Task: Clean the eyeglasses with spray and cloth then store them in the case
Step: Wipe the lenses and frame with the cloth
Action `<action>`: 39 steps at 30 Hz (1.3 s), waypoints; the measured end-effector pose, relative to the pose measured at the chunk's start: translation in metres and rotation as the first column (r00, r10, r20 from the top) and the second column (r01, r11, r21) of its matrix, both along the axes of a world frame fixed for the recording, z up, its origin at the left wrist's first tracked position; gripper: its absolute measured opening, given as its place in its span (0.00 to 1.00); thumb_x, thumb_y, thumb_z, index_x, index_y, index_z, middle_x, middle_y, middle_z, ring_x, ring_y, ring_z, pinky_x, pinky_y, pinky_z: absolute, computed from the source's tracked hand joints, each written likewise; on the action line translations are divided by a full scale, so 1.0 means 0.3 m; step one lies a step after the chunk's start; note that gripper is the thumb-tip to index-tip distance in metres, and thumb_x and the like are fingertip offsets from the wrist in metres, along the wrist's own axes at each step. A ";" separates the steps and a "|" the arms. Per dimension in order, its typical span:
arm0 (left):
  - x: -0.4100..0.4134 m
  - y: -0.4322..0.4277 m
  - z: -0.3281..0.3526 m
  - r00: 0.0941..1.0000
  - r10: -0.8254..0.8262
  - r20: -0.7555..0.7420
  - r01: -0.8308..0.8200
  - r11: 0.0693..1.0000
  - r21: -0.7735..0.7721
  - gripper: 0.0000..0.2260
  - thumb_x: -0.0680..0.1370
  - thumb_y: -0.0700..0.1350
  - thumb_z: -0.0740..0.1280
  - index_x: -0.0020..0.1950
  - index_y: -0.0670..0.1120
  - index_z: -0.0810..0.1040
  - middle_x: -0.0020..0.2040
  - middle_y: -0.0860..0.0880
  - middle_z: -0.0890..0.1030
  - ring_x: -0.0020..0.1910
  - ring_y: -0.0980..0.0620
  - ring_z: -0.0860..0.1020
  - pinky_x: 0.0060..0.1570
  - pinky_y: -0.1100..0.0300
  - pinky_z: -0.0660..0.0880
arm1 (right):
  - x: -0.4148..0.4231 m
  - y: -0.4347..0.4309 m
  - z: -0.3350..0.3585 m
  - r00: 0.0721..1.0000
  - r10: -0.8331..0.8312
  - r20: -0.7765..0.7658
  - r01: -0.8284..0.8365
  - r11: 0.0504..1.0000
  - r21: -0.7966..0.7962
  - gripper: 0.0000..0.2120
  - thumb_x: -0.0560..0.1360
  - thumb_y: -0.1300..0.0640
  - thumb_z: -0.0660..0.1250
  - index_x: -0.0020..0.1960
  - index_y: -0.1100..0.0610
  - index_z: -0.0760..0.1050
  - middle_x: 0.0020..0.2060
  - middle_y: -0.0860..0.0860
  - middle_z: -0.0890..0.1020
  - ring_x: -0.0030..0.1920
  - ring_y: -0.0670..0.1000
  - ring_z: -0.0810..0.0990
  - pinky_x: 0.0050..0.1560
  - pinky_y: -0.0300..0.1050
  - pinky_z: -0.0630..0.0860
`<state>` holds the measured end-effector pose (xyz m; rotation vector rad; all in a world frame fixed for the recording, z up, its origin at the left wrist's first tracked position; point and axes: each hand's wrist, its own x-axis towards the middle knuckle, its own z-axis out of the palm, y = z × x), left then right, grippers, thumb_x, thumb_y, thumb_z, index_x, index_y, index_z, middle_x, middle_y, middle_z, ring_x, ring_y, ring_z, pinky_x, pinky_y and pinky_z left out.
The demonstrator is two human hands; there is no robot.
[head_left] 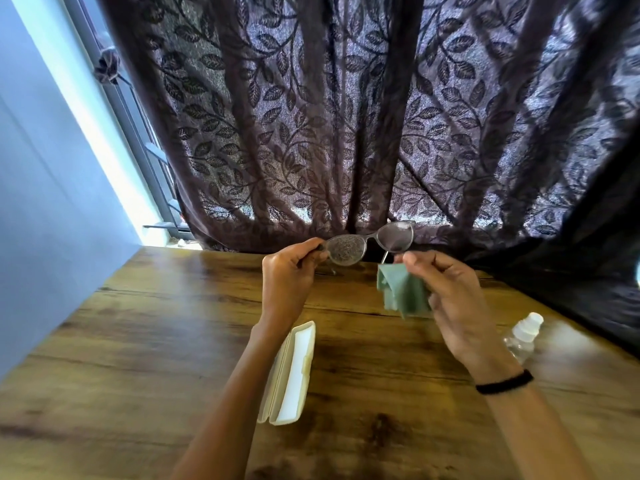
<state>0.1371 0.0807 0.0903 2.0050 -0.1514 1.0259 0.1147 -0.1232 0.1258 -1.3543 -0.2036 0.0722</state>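
Wooden table [173,341], leaf-patterned curtain [346,116] behind. Your left hand [287,275] pinches the eyeglasses [370,242]; your right hand [453,299] grips the cloth [403,292].

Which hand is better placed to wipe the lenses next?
Right. The right hand already holds the green cloth just below the eyeglasses, while the left hand grips their frame end.

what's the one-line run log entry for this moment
left hand: holds eyeglasses | right hand: holds cloth | case: open on table | spray bottle: on table
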 end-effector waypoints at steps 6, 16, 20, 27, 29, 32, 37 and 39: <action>-0.022 -0.023 0.052 0.999 -0.009 0.053 0.006 0.998 0.056 0.08 0.69 0.32 0.71 0.48 0.36 0.82 0.41 0.48 0.83 0.43 0.67 0.76 0.40 0.81 0.70 | 0.003 0.053 0.056 0.973 -0.140 0.183 0.095 0.968 0.233 0.09 0.56 0.49 0.76 0.34 0.49 0.81 0.34 0.45 0.83 0.39 0.44 0.80 0.37 0.38 0.78; -0.055 -0.053 0.111 0.994 -0.030 0.109 0.024 0.998 0.060 0.07 0.71 0.34 0.70 0.48 0.39 0.82 0.40 0.46 0.84 0.39 0.62 0.79 0.39 0.78 0.72 | -0.024 0.173 0.021 0.482 0.004 0.876 0.718 0.572 -0.397 0.14 0.73 0.67 0.65 0.58 0.63 0.77 0.53 0.55 0.79 0.54 0.50 0.71 0.59 0.38 0.66; -0.058 -0.061 0.117 0.990 0.023 0.140 -0.036 0.995 0.097 0.08 0.71 0.33 0.68 0.48 0.38 0.82 0.40 0.44 0.84 0.42 0.64 0.76 0.41 0.81 0.69 | -0.051 0.188 0.015 0.422 0.190 0.887 0.744 0.487 -0.458 0.15 0.75 0.62 0.57 0.57 0.63 0.77 0.56 0.55 0.79 0.53 0.52 0.69 0.53 0.42 0.72; -0.050 -0.053 0.123 0.985 -0.026 0.173 0.006 0.993 0.118 0.07 0.71 0.33 0.71 0.48 0.36 0.82 0.40 0.45 0.85 0.42 0.60 0.79 0.42 0.76 0.74 | -0.014 0.118 0.046 0.450 -0.015 0.893 0.761 0.530 -0.375 0.14 0.73 0.66 0.66 0.58 0.63 0.77 0.54 0.56 0.79 0.54 0.50 0.70 0.59 0.37 0.65; -0.049 -0.057 0.122 0.982 -0.040 0.186 0.019 0.993 0.115 0.07 0.71 0.33 0.70 0.48 0.36 0.82 0.41 0.44 0.84 0.41 0.59 0.80 0.41 0.72 0.77 | -0.016 0.124 0.056 0.456 -0.002 0.890 0.751 0.539 -0.383 0.13 0.75 0.63 0.65 0.59 0.63 0.76 0.55 0.55 0.79 0.55 0.51 0.70 0.59 0.37 0.65; -0.051 -0.073 0.126 0.979 -0.026 0.201 0.005 0.994 0.106 0.08 0.70 0.32 0.68 0.48 0.34 0.81 0.39 0.42 0.84 0.39 0.62 0.77 0.40 0.78 0.72 | -0.030 0.158 0.060 0.429 0.143 0.892 0.738 0.514 -0.437 0.15 0.75 0.61 0.63 0.60 0.63 0.76 0.57 0.54 0.78 0.57 0.52 0.68 0.61 0.42 0.67; -0.054 -0.078 0.122 0.972 -0.016 0.235 -0.010 0.994 0.109 0.09 0.69 0.30 0.68 0.48 0.34 0.81 0.38 0.45 0.83 0.40 0.63 0.75 0.42 0.81 0.69 | -0.024 0.146 0.030 0.424 0.207 0.882 0.756 0.456 -0.470 0.18 0.73 0.67 0.64 0.62 0.62 0.74 0.60 0.55 0.77 0.58 0.52 0.67 0.62 0.45 0.69; -0.055 -0.073 0.115 0.968 -0.025 0.249 0.001 0.995 0.098 0.08 0.69 0.30 0.69 0.48 0.33 0.81 0.41 0.49 0.80 0.43 0.64 0.76 0.43 0.80 0.71 | -0.015 0.119 0.030 0.437 0.124 0.891 0.769 0.462 -0.442 0.17 0.73 0.66 0.61 0.62 0.63 0.74 0.58 0.56 0.78 0.57 0.52 0.67 0.62 0.44 0.67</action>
